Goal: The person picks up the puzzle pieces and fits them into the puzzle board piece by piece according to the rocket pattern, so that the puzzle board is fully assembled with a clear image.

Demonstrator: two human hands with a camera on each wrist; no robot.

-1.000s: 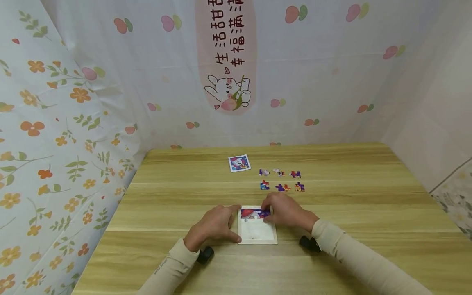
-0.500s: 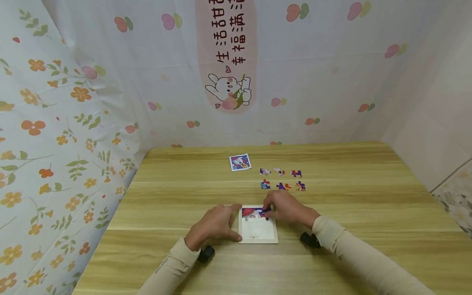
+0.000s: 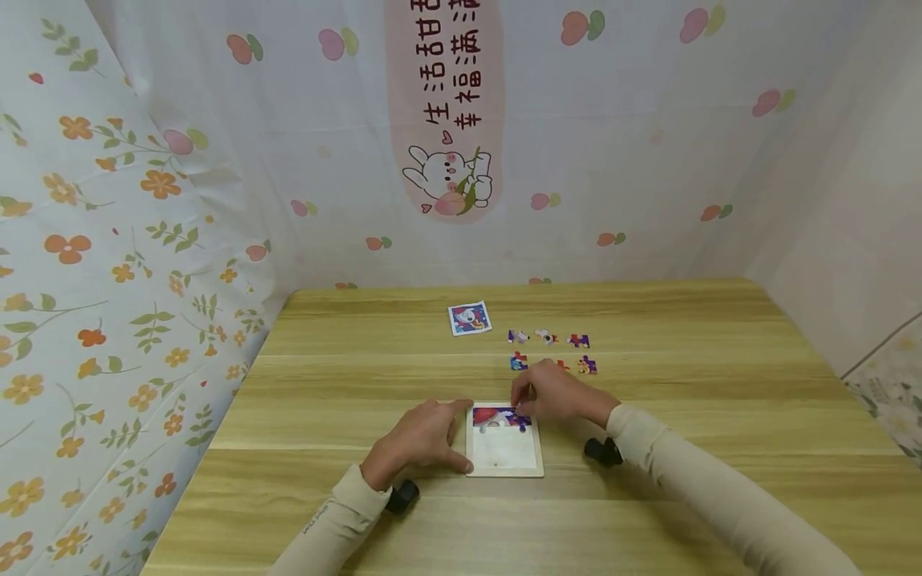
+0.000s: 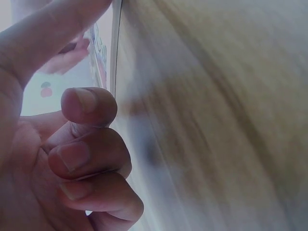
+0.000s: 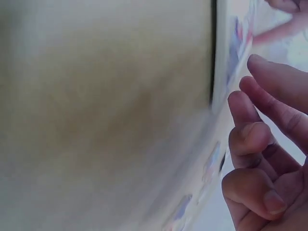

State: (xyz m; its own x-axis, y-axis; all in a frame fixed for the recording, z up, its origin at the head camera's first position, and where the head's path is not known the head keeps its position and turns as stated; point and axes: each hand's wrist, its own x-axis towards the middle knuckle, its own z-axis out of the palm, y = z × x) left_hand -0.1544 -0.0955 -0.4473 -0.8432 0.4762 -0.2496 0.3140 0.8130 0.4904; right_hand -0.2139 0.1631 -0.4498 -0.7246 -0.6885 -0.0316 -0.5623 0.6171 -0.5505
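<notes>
Head view — left hand [image 3: 421, 436] touches puzzle frame [image 3: 506, 472].

The head view looks forward and down from well above the table [image 3: 324, 448], facing the cloth [image 3: 612, 144] behind. Each wrist view sits tipped sideways, low and close beside its own left hand [image 3: 421, 436] or right hand [image 3: 562, 396]; both share the edge of the frame [image 3: 504, 473] with the head view.

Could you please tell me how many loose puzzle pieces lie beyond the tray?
6: back left piece, back middle piece, back right piece; front left piece, front right piece, and front middle piece, partly behind the right hand, which may hide more.
</notes>
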